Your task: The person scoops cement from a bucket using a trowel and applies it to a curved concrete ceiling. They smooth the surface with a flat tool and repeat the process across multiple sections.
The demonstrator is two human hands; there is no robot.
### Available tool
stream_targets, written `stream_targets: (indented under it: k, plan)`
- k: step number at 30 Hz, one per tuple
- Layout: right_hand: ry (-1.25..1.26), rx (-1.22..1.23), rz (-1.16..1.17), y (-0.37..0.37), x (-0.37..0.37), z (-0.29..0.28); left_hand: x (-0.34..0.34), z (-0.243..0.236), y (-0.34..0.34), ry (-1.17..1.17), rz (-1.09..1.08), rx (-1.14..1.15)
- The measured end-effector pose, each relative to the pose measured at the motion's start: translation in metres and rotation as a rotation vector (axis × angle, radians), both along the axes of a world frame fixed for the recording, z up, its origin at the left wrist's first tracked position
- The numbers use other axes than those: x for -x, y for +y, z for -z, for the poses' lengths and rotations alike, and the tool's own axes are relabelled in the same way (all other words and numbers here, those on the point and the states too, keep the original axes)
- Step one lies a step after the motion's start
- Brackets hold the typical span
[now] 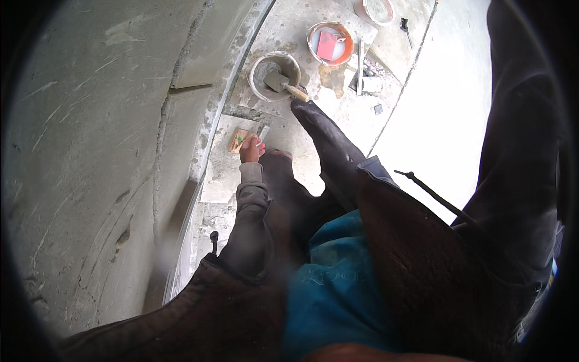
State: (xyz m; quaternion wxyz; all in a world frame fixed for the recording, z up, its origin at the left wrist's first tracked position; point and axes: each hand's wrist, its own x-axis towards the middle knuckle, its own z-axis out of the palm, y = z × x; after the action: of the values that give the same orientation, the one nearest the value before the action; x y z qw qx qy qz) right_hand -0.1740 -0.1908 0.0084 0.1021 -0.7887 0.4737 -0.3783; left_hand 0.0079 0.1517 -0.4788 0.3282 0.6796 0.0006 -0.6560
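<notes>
My left hand [252, 150] reaches down and forward beside the wall. Its fingers are curled closed around a thin pale thing too small to make out. Just beyond the fingers are a wooden block [237, 140] with a green mark and a pale flat strip [263, 132]; I cannot tell whether the hand touches them. Ahead stands a grey-crusted bucket [253, 82], in which a trowel [298, 93] leans with its wooden handle over the rim. My right arm [520, 108] stretches up along the right side, and its hand is out of view.
A grey plastered wall [108, 151] with a rough vertical seam rises at left. Farther off are an orange bucket [348, 50] holding a pink-red object, another bucket [364, 13], a long straight bar [360, 66], a white container [372, 84] and a small dark tool [407, 31].
</notes>
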Motion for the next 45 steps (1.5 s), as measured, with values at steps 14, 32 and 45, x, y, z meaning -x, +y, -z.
stream_targets:
  k: [14, 32, 45]
  plan:
    - [0.098, -0.465, -0.135, 0.001, 0.022, 0.132, 0.073, 0.295, -0.164, -0.605, 0.154, 0.036]
    - [0.012, 0.397, 0.050, -0.213, -0.034, -0.207, 0.111, -0.338, -0.210, 0.014, -0.320, 0.765]
    - [-0.169, 0.250, -0.083, -0.202, -0.042, -0.202, 0.144, -0.531, -0.304, 0.267, -0.637, 0.859]
